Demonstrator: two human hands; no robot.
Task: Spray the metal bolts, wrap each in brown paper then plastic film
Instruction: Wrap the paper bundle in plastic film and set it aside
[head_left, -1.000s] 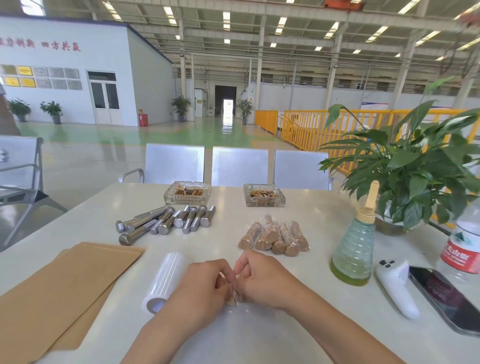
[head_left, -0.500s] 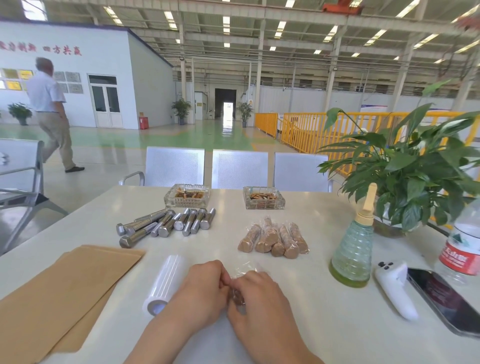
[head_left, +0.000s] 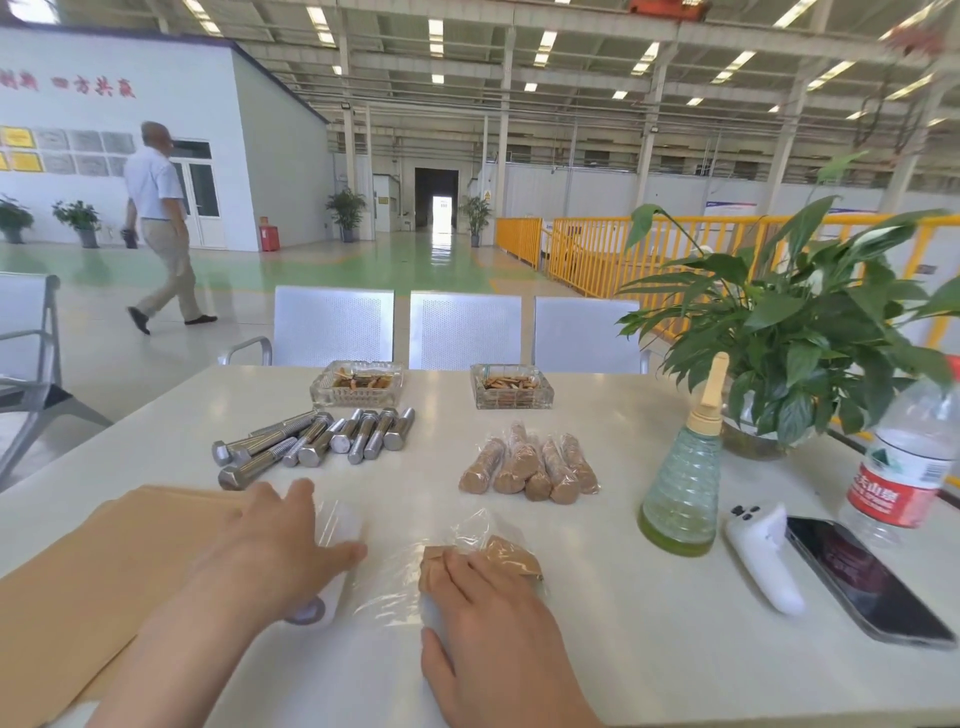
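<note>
Film (head_left: 387, 582) lies stretched flat on the white table (head_left: 597, 639) between our 2 hands; it runs from the plastic film roll (head_left: 332, 558) on the left to the paper-wrapped bolt (head_left: 498, 556) on the right. Our left hand (head_left: 270, 545) rests on top of the roll with fingers spread and nearly straight, the thumb reaching out over the film; our right hand (head_left: 483, 613) lies over the near end of the wrapped bolt, fingers extended and pressing on it rather than curled round it, with loose film bunched at the bolt's far end. Brown paper sheets (head_left: 67, 597) lie under and beside our left forearm. Farther back on the left sit the bare metal bolts (head_left: 311, 441), about 9 in a loose row; to their right, well apart, 5 finished bundles (head_left: 530, 467) wrapped in paper and film lie side by side. Behind them stand 2 glass ashtrays (head_left: 358, 384). On the right we see the green spray bottle (head_left: 680, 493) upright, a white handheld device (head_left: 763, 556) touching a dark phone (head_left: 862, 582), a water bottle (head_left: 904, 467) and a potted plant (head_left: 800, 338). Across the hall a person (head_left: 156, 223) walks.
</note>
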